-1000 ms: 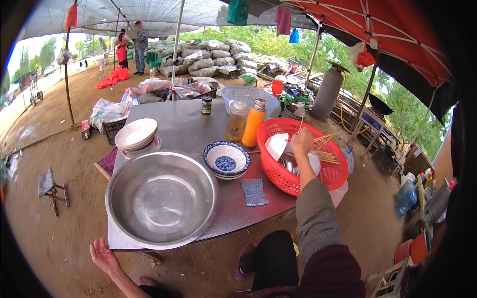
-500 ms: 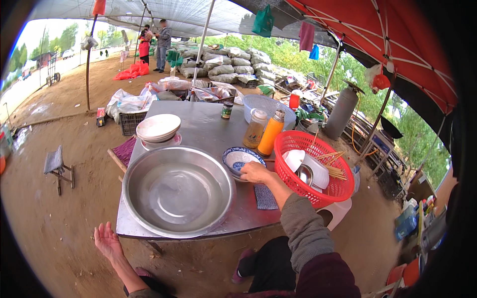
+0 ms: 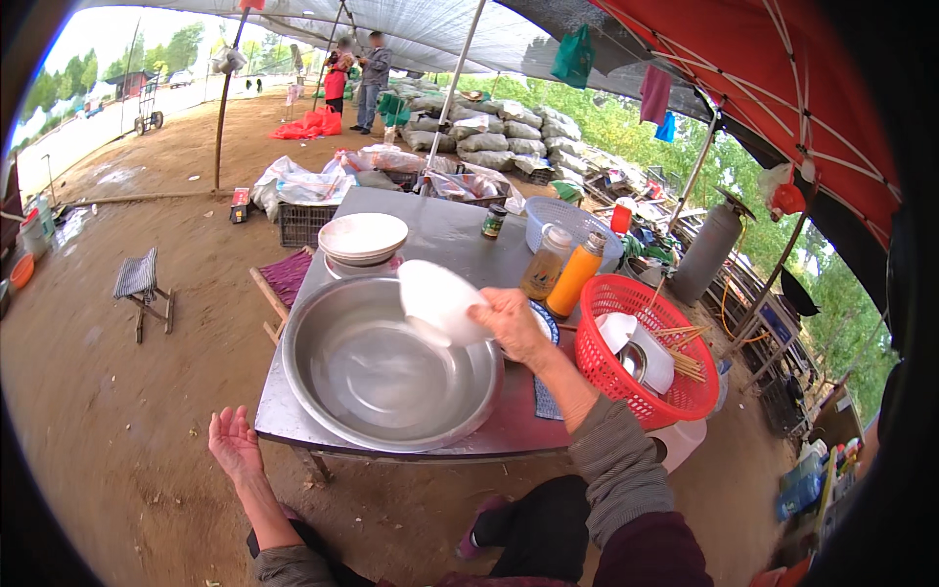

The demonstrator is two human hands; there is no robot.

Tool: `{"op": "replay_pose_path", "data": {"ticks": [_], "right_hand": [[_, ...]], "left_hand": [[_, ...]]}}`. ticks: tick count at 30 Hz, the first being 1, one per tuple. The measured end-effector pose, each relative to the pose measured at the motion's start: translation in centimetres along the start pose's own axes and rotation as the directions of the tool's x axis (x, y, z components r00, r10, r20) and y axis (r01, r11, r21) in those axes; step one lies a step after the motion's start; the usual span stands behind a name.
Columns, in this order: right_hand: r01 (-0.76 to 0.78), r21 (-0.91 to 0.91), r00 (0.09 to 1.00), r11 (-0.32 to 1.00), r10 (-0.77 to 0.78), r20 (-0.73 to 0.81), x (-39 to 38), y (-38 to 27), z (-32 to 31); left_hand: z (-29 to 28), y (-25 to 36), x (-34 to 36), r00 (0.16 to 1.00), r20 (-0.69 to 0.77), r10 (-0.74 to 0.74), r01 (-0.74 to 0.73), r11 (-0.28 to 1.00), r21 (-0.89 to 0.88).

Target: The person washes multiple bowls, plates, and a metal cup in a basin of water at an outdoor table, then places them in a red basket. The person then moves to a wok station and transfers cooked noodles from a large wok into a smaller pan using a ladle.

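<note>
My right hand [image 3: 516, 325] grips a white bowl [image 3: 437, 301] by its edge, tilted on its side above the right part of a wide steel basin [image 3: 296, 386]. The basin seems to hold shallow clear water. Partly hidden behind that hand, a blue-and-white bowl [image 3: 547, 324] stays on the metal table. Off the table's near left corner hangs my left hand [image 3: 235, 442], palm up, fingers loosely apart and holding nothing. Behind the basin stands a stack of white dishes [image 3: 364, 237].
Right of my forearm, a red plastic basket [image 3: 641, 403] holds bowls and chopsticks. An orange bottle [image 3: 575, 277], a clear jar [image 3: 545, 264] and a pale blue basket [image 3: 587, 217] stand farther back. A folded cloth [image 3: 550, 399] lies by the red basket. A stool [image 3: 139, 279] is at left.
My right hand has lifted the bowl off the stack on the table and carried it left over the basin, tilting it. The view has swung left. My left hand remains open beside the table.
</note>
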State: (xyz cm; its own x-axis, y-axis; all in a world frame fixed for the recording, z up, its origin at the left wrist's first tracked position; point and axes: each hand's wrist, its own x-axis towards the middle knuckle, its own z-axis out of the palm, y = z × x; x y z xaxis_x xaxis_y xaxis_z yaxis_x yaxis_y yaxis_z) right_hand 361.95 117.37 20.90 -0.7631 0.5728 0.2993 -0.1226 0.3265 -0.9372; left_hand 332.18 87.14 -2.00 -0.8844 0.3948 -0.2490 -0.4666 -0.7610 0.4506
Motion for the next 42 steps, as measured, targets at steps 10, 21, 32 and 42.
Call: {"op": "replay_pose_path", "data": {"ticks": [10, 21, 32, 42], "right_hand": [[0.088, -0.592, 0.962, 0.802, 0.086, 0.26, 0.9, 8.3, 6.8], [0.213, -0.88, 0.895, 0.425, 0.276, 0.35, 1.6, 11.0, 6.2], [0.411, -0.911, 0.894, 0.042, 0.177, 0.411, 1.3, 10.5, 6.4], [0.432, -0.901, 0.852, 0.05, 0.306, 0.425, 0.7, 8.5, 6.6]], "left_hand": [[0.2, 0.7, -0.3, 1.0, -0.011, 0.007, -0.007, 1.0, -0.004], [-1.4, 1.0, 0.8, 0.995, 0.096, -0.001, 0.002, 1.0, -0.007], [-1.7, 1.3, 0.6, 0.999, 0.036, 0.023, -0.022, 0.999, -0.038], [-1.0, 1.6, -0.1, 1.0, 0.002, -0.015, 0.015, 0.998, -0.057]]}}
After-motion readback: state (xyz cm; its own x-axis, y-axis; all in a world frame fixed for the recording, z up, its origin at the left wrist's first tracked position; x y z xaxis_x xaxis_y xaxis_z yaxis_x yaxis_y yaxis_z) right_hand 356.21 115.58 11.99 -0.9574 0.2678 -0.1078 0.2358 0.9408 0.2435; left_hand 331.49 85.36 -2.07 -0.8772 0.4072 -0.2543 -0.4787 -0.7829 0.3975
